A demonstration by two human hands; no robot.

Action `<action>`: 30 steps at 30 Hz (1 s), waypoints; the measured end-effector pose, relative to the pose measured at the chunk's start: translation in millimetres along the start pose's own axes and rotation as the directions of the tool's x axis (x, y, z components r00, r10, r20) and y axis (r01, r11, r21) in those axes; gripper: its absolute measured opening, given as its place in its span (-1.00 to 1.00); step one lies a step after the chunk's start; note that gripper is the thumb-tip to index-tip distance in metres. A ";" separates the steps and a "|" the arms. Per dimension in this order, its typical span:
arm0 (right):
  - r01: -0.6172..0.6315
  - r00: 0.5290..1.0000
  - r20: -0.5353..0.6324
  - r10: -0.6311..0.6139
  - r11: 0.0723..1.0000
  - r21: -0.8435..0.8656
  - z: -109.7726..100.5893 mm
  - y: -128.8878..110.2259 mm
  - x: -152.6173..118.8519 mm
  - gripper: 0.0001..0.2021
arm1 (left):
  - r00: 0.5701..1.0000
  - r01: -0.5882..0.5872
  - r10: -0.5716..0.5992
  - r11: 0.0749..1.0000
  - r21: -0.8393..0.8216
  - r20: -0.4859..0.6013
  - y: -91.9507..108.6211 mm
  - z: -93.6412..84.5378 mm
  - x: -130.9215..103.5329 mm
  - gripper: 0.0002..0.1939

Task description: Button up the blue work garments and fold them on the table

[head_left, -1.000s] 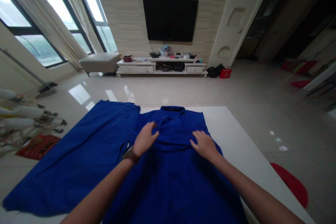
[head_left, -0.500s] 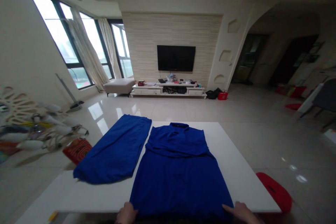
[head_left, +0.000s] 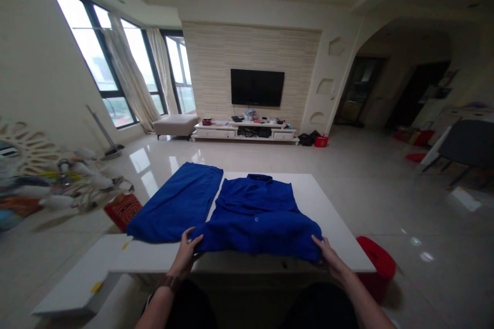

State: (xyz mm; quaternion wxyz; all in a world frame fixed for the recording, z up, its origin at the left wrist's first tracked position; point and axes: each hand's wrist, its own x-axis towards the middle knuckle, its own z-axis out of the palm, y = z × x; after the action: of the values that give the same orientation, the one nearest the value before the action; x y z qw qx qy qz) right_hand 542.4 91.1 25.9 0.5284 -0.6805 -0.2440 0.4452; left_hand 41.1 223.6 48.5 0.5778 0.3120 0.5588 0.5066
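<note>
A blue shirt (head_left: 254, 205) lies on the white table (head_left: 328, 216), its collar pointing away from me and its near edge raised toward me. My left hand (head_left: 188, 248) pinches the near left corner of the shirt. At the near right corner, my right hand (head_left: 326, 252) grips the cloth between thumb and fingers. A small button shows near the middle of the lifted part. Left of the shirt lies a second folded blue garment (head_left: 177, 200), close to my left hand.
A red stool (head_left: 376, 259) stands by the table's right side. Beyond the left edge are a red patterned box (head_left: 122, 211) and a pile of clutter (head_left: 73, 180) on the floor. A TV (head_left: 257, 87) hangs above a low white cabinet (head_left: 216, 133).
Both hands have come up and forward with the shirt's lower edge, so the shirt now covers less of the table's near part. The view has shifted slightly.
</note>
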 end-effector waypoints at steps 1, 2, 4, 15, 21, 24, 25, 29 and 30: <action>-0.025 1.000 -0.013 0.026 0.999 0.037 -0.3 2.7 -7.3 -0.39 | 0.999 0.039 -0.039 0.999 -0.011 0.026 -2.1 -1.5 -5.5 -0.37; -0.044 0.998 -0.042 0.047 0.997 0.060 -0.5 5.3 -14.6 -0.35 | 0.997 0.071 -0.071 0.997 -0.014 0.038 -4.8 -2.8 -11.5 -0.40; -0.031 0.993 -0.110 0.040 0.997 0.077 -3.6 7.9 -28.8 -0.31 | 0.992 0.120 -0.120 0.993 -0.002 0.048 -8.7 -6.6 -25.1 -0.51; 0.004 0.996 -0.089 0.004 0.996 0.086 -75.8 -4.5 -127.0 -0.67 | 0.949 0.315 -0.314 0.949 0.000 0.037 19.7 -92.3 -107.4 -0.73; 0.020 1.000 0.009 -0.023 0.968 0.251 -51.5 -65.8 -94.7 -0.71 | 0.930 0.316 -0.361 0.879 -0.356 -0.066 66.2 -55.5 -76.5 -0.78; 0.056 0.995 0.074 -0.072 0.980 0.191 -25.1 -110.3 -41.9 -0.70 | 0.943 0.298 -0.332 0.867 -0.399 -0.019 92.7 -14.6 -28.4 -0.85; 0.059 0.995 0.075 -0.071 0.987 0.148 -14.8 -125.2 -21.2 -0.70 | 0.949 0.298 -0.314 0.863 -0.407 0.029 100.3 -0.9 -8.6 -0.87; 0.044 0.999 0.029 -0.039 0.976 -0.212 28.4 -174.7 65.1 -0.58 | 0.960 0.279 -0.245 0.847 -0.452 0.133 123.2 53.2 77.1 -0.89; 0.043 0.999 0.037 -0.034 0.964 -0.261 38.3 -182.0 85.3 -0.52 | 0.961 0.277 -0.243 0.853 -0.443 0.135 126.3 66.4 97.3 -0.89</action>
State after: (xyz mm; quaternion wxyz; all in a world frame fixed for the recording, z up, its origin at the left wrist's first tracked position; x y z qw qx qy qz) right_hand 575.8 237.5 164.9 0.4387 -0.7321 -0.3223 0.4097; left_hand 61.7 365.0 145.4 0.7182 0.1072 0.4389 0.5291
